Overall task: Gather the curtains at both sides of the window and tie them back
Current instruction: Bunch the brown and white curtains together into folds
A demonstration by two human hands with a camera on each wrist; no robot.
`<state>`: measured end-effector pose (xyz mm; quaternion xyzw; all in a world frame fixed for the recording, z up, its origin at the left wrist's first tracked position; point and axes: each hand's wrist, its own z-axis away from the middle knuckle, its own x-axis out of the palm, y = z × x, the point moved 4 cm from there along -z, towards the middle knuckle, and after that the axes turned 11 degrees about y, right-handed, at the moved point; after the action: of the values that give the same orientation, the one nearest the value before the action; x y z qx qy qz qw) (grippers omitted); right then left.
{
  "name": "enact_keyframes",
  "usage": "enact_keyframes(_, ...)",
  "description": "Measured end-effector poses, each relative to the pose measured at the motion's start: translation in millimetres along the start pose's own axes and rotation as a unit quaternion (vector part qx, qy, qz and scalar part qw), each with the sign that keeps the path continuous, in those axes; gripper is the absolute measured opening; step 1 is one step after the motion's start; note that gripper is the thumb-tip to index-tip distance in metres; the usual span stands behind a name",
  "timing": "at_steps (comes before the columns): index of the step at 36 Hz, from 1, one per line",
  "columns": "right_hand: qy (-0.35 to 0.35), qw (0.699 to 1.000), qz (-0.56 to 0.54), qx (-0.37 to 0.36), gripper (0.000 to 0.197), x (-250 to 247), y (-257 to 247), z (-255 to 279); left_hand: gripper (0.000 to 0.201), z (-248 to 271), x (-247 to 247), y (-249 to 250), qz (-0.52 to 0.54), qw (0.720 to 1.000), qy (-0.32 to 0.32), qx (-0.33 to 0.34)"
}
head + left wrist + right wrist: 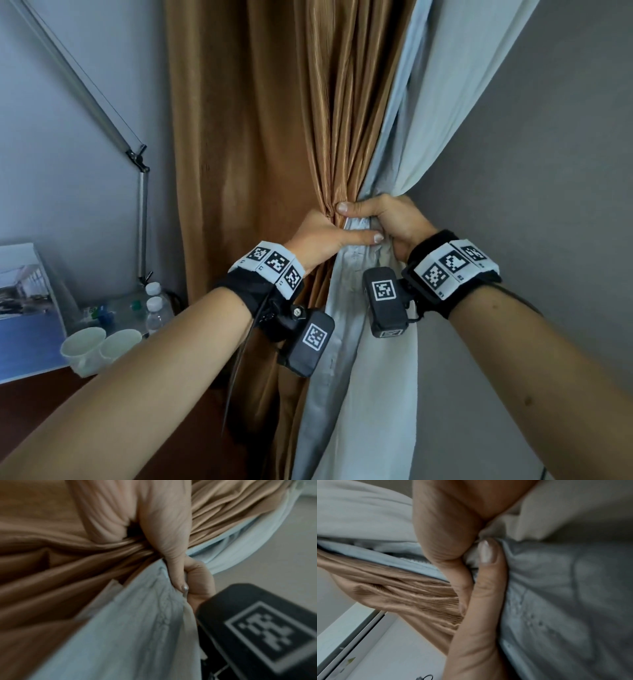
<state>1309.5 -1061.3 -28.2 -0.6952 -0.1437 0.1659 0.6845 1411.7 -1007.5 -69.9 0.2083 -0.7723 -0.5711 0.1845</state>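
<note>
From the head camera, both hands meet at the waist of the gathered drapes, right in the room's corner. The left hand (322, 236) wraps the brown curtain (260, 144), thumb laid flat across the bundle. The right hand (387, 219) is clenched round the pale lining (435, 113), thumb hooked over the top. No tie-back shows anywhere, so that is the worry. On the desk (41, 407), at its far edge by the wall, sit two white cups (99, 346) and water bottles (156, 308), with a lamp arm (102, 102) above them.

Over to the left wrist: the left thumb (173, 555) presses down onto bunched brown folds where they meet the pale cloth, with the other hand's knuckles touching it.

Right wrist now: a blurred picture, but the right fingers are curled tight, pinching a wad of pale lining (556, 588) against the other hand's thumb (481, 601).

The risk, as I judge it: slippery brown fabric and only two hands. Free one to fetch a tie and the pleats could slide loose, spilling toward those cups.
</note>
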Motion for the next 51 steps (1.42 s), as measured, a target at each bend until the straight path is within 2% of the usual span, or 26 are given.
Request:
enact_keyframes(3,0.02,1.0,-0.008,0.003,0.038,-2.2,-1.7,-0.9,0.069,-2.0,0.4,1.2,-0.036,0.999,-0.032,0.012)
enact_keyframes(5,0.018,1.0,-0.008,0.004,0.043,-1.8,-1.4,-0.7,0.069,-1.4,-5.8,1.0,-0.061,0.996,-0.06,-0.002)
enact_keyframes(8,0.018,1.0,0.007,0.017,0.052,-2.2,0.4,-2.2,0.059,-2.3,-28.4,7.0,-0.114,0.986,-0.11,-0.051)
enact_keyframes(9,0.022,1.0,0.007,0.021,0.052,-1.4,0.0,-3.0,0.063,-4.7,-40.8,9.5,-0.135,0.981,-0.111,-0.081)
enact_keyframes(11,0.031,0.999,0.01,0.019,0.052,0.3,-0.9,-5.2,0.085,-12.0,-64.6,14.4,-0.144,0.98,-0.077,-0.115)
enact_keyframes(12,0.033,0.999,0.011,0.018,0.053,2.1,-1.3,-5.2,0.089,-16.6,-74.8,17.6,-0.138,0.983,-0.047,-0.115)
enact_keyframes(13,0.036,0.999,0.009,0.016,0.054,3.7,-1.0,-5.8,0.098,-22.8,-83.8,19.3,-0.149,0.984,-0.01,-0.101)
enact_keyframes(16,0.033,0.999,0.007,0.021,0.056,5.7,0.4,-5.1,0.143,-36.7,-99.3,23.5,-0.247,0.964,0.083,-0.055)
enact_keyframes(19,0.024,0.999,-0.005,0.023,0.055,5.8,-1.4,-0.9,0.167,-49.5,-97.0,20.2,-0.18,0.981,0.057,-0.051)
enact_keyframes(21,0.022,0.999,-0.012,0.024,0.057,5.9,-2.3,1.4,0.173,-54.8,-90.4,15.4,-0.105,0.992,0.026,-0.06)
enact_keyframes(23,0.022,0.999,-0.013,0.024,0.059,5.7,-2.2,2.3,0.161,-55.9,-85.0,11.8,-0.055,0.997,0.002,-0.06)
enact_keyframes(27,0.039,0.999,-0.007,0.02,0.051,3.4,-1.4,1.6,0.067,-45.6,-65.5,20.3,0.015,0.996,-0.091,-0.019)
enact_keyframes(29,0.04,0.999,-0.009,0.02,0.045,2.8,-1.0,0.8,0.049,-40.7,-58.3,24.8,0.05,0.993,-0.104,-0.023)
enact_keyframes(33,0.032,0.999,-0.01,0.016,0.047,2.6,-0.8,-2.5,0.042,-37.8,-53.9,24.5,0.094,0.986,-0.124,-0.053)
enact_keyframes(37,0.035,0.999,-0.016,0.013,0.053,5.3,-0.5,-7.0,0.042,-38.6,-56.0,19.8,0.09,0.987,-0.104,-0.078)
enact_keyframes(41,0.061,0.998,-0.01,0.006,0.059,7.0,1.7,-12.5,0.022,-34.0,-49.3,22.0,0.054,0.99,-0.114,-0.061)
enact_keyframes(43,0.066,0.998,-0.011,0.002,0.057,9.6,1.5,-12.0,0.028,-28.4,-45.2,23.2,0.06,0.986,-0.143,-0.059)
enact_keyframes(46,0.051,0.998,-0.022,-0.004,0.057,16.5,3.2,-11.7,0.057,-20.4,-39.1,19.3,0.09,0.977,-0.181,-0.066)
enact_keyframes(48,0.04,0.999,-0.008,-0.018,0.05,22.1,3.7,-9.2,0.068,-17.9,-33.3,14.8,0.066,0.982,-0.17,-0.042)
enact_keyframes(51,0.008,0.999,0.018,-0.031,0.044,29.9,3.0,-4.5,0.064,-18.3,-27.0,6.3,0.026,0.993,-0.117,-0.012)
